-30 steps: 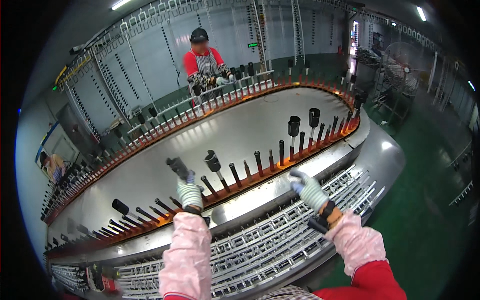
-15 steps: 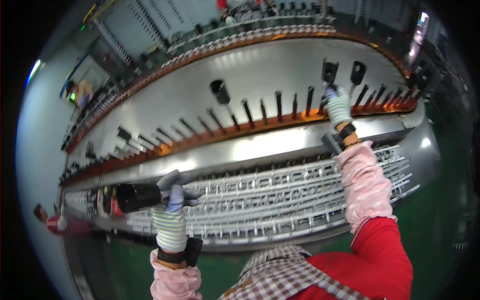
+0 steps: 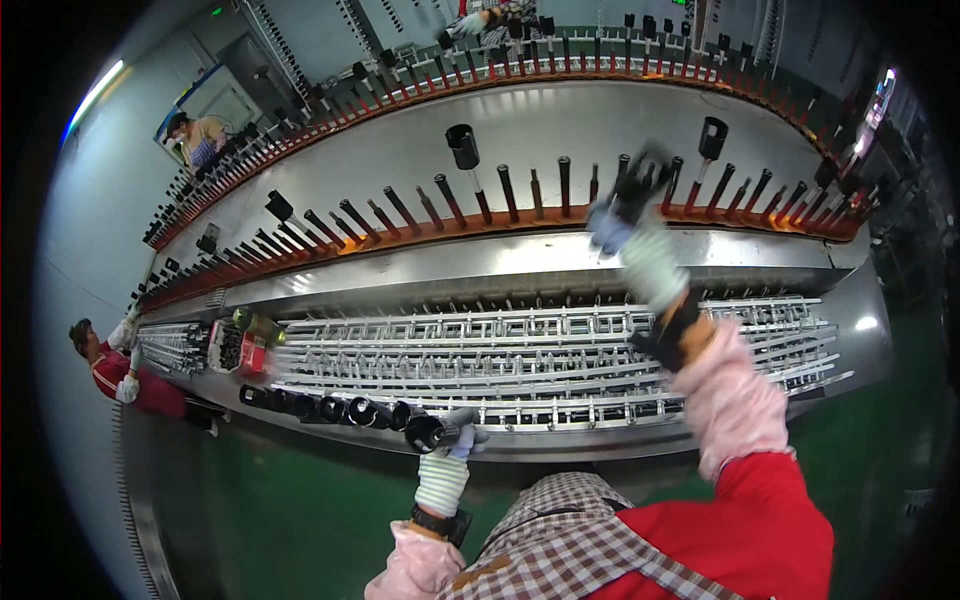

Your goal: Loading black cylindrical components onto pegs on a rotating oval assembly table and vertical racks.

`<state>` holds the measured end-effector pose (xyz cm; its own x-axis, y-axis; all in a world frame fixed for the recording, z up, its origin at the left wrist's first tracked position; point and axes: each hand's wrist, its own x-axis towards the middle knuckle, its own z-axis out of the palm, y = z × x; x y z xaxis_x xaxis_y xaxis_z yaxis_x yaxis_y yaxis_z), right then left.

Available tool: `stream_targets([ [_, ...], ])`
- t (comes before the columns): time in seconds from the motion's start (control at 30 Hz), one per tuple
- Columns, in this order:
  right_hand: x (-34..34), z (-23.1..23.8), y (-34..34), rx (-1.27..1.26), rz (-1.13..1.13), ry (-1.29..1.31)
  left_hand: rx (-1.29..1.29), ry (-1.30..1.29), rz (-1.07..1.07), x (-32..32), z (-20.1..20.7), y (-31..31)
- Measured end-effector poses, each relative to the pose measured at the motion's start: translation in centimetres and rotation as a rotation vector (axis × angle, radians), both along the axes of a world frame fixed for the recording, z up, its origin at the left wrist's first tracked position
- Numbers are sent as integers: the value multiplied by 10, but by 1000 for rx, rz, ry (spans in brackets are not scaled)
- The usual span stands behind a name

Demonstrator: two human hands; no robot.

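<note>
My left hand (image 3: 458,441), in a grey-fingered glove with a striped cuff, is closed round a black hollow cylinder (image 3: 425,434). It is at the near edge of the worktop, at the right end of a row of similar black cylinders (image 3: 332,408). My right hand (image 3: 612,232), smeared by motion, grips a black hollow part (image 3: 645,182) in front of the line of upright spindles. Two more black cups stand on spindles: a cup with an open top (image 3: 462,147) left of that hand and a cup with a side opening (image 3: 712,138) right of it.
Silver metal racks (image 3: 540,360) lie stacked between me and the curved steel conveyor (image 3: 560,122) with its orange-lit spindle track. A red-and-white box (image 3: 238,350) of small parts stands at the left. Co-workers are at the left (image 3: 105,370), far left (image 3: 195,140) and far side (image 3: 490,22).
My right hand has come down and left, with the black part off its spindle. My left hand has moved right and nearer with its cylinder. The view has shifted slightly.
</note>
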<state>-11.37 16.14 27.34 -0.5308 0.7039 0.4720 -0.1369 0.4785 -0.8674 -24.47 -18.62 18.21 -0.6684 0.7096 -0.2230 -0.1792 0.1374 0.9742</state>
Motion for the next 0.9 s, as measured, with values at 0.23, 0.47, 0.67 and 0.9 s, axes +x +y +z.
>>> stream_targets([
  [0.23, 0, -106, -215, -432, 212, -78, 123, -576, 50, -29, -72, 7],
  [0.47, -9, -136, -230, 48, -27, -600, -169, 20, -169, -37, -105, 29],
  [0.67, -21, -145, -222, -127, -39, -719, -242, 227, -265, -51, -108, 40],
  [0.9, -14, -116, -208, -143, 15, -770, -263, 854, -362, -30, -42, -6],
])
